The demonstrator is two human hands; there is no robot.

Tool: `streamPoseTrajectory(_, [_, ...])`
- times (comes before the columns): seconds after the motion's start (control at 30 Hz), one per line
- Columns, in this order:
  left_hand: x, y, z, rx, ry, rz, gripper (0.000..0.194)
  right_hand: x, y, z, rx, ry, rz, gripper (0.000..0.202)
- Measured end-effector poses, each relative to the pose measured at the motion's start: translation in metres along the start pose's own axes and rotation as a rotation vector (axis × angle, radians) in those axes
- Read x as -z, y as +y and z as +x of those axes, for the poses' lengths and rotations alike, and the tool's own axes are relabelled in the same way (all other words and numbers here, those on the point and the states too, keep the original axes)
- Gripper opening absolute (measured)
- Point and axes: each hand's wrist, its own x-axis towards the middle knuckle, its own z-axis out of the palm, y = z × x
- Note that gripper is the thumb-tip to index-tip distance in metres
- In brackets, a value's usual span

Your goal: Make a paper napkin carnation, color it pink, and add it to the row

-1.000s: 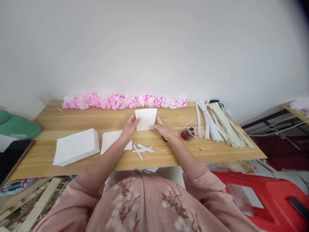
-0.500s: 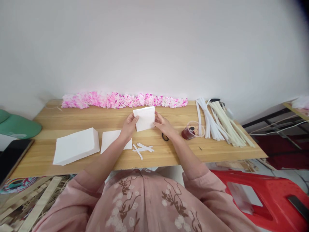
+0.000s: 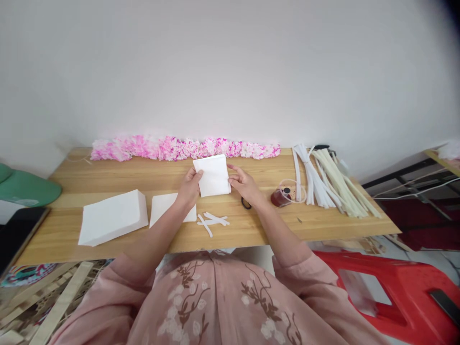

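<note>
Your left hand (image 3: 190, 186) pinches folded paper (image 3: 214, 177) over the counter (image 3: 264, 170), your right hand (image 3: 245, 184) loosely parted at its right edge.

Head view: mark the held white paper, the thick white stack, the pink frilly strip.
Held white paper (image 3: 213, 177): head view, middle of its near face.
Thick white stack (image 3: 110, 214): head view, middle of its top.
Pink frilly strip (image 3: 185, 149): head view, midway along its length.

We see soft, even light on the wall (image 3: 230, 72) and only faint shadows; the white paper (image 3: 212, 177) between the hands (image 3: 190, 186) looks nearly bleached, and far beyond them, rightward, a dark blur (image 3: 454, 12) clouds the corner.
</note>
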Motion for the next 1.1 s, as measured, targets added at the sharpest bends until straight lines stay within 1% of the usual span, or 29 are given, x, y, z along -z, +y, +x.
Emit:
streamPoseTrajectory(0.1, [-0.002, 0.004, -0.001, 0.037, 0.01, -0.04, 0.024, -0.002, -0.002, 0.0, -0.044, 0.05, 0.077, 0.051])
streamPoseTrajectory(0.2, [-0.002, 0.006, -0.002, 0.057, 0.032, -0.06, 0.022, -0.004, -0.002, 0.0, -0.05, 0.097, 0.122, 0.041])
streamPoseTrajectory(0.3, [-0.001, 0.005, -0.001, 0.049, 0.019, -0.063, 0.023, -0.005, -0.004, -0.002, -0.012, 0.11, 0.094, 0.028])
streamPoseTrajectory(0.37, [0.001, 0.004, 0.0, 0.044, 0.001, -0.051, 0.026, -0.006, -0.006, -0.003, 0.003, 0.116, 0.061, 0.023])
streamPoseTrajectory(0.5, [0.004, 0.001, 0.002, 0.03, 0.001, -0.018, 0.033, -0.006, -0.009, -0.005, -0.019, 0.126, 0.04, 0.026])
streamPoseTrajectory(0.63, [0.003, 0.001, 0.002, 0.026, 0.011, 0.0, 0.033, -0.006, -0.011, -0.007, -0.033, 0.128, 0.022, 0.029])
streamPoseTrajectory(0.73, [0.002, 0.002, 0.001, 0.023, 0.021, -0.009, 0.033, -0.007, -0.014, -0.009, -0.022, 0.138, 0.012, 0.029])
streamPoseTrajectory(0.83, [0.0, 0.002, 0.0, 0.013, 0.005, -0.011, 0.034, -0.009, -0.016, -0.009, 0.003, 0.151, 0.004, 0.028])
streamPoseTrajectory(1.1, [-0.001, 0.001, -0.003, 0.03, -0.027, 0.019, 0.041, -0.009, -0.015, -0.009, 0.043, 0.192, -0.122, 0.024])
